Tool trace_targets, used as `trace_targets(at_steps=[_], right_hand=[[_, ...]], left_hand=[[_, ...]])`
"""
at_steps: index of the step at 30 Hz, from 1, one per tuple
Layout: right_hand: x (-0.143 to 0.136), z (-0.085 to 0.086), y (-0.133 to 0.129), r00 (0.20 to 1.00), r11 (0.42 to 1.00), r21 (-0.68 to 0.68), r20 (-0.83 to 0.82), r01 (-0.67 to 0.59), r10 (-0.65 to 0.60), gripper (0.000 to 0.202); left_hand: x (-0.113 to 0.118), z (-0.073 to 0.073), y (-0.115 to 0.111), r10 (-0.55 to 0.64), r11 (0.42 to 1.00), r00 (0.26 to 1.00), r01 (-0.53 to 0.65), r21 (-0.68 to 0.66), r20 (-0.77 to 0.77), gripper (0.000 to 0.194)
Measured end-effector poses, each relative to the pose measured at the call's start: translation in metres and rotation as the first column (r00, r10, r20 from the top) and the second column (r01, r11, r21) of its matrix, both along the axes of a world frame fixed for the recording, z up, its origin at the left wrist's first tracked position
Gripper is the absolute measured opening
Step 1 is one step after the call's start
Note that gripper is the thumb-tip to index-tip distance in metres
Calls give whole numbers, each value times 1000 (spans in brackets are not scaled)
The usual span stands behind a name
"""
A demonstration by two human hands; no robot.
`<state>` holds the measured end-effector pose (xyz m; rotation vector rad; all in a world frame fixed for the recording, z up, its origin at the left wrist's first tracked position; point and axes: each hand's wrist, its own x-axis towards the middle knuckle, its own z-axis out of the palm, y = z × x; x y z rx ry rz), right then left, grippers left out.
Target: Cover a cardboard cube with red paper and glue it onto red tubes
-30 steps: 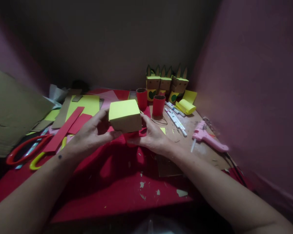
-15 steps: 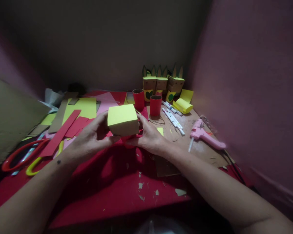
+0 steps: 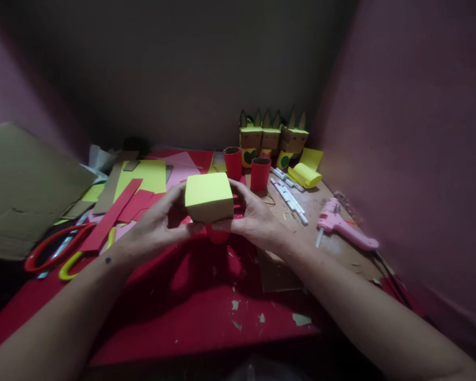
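Observation:
Between my two hands is a small cardboard box (image 3: pixel 209 197) with a bright yellow paper top and plain brown sides. My left hand (image 3: pixel 164 216) grips its left side, the thumb along the lower front edge. On the opposite side my right hand (image 3: pixel 254 214) holds it the same way, thumb under the front. Below the box, partly hidden by the thumbs, shows a red paper-covered tube (image 3: pixel 218 235); it seems to be under the box, but I cannot tell if they are joined. Two more red tubes (image 3: pixel 261 174) stand upright just beyond my right hand.
Finished-looking cardboard figures (image 3: pixel 250 138) with pointed ears stand at the back. Markers (image 3: pixel 289 200), a yellow paper roll (image 3: pixel 305 174) and a pink glue gun (image 3: pixel 343 225) lie on cardboard at right. Scissors (image 3: pixel 57 248) and red paper strips (image 3: pixel 113 217) lie left. Scraps dot the red tabletop (image 3: pixel 206 328).
The whole view has shifted slightly, so everything appears a little farther right. Both hands keep their hold on the yellow-topped box, and its pose is nearly the same.

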<state>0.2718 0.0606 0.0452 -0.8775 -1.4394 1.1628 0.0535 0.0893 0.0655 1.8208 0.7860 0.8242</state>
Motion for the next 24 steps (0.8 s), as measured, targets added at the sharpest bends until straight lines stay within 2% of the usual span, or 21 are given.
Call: trace_targets(at_steps=[5,11,17,24], right_hand=[[2,-2,4,1000,1000,-20,9,-12,12,91],[1,-1,1,1000,999,-48,3,2,-2,92],[1,1,-1,999,996,-89,-40,-23,19,92],[-1,0,2,998,995,-99,-60,-35,29,95]], left_hand=[[4,-8,0,11,1000,999,-10,-26,47,87],[13,-17,0,114,989,992,-118,88,51,84],[13,-27,3,71,997,991,-75,27,115,78],[10,-25,1,80,996,994,-82,32,72,77]])
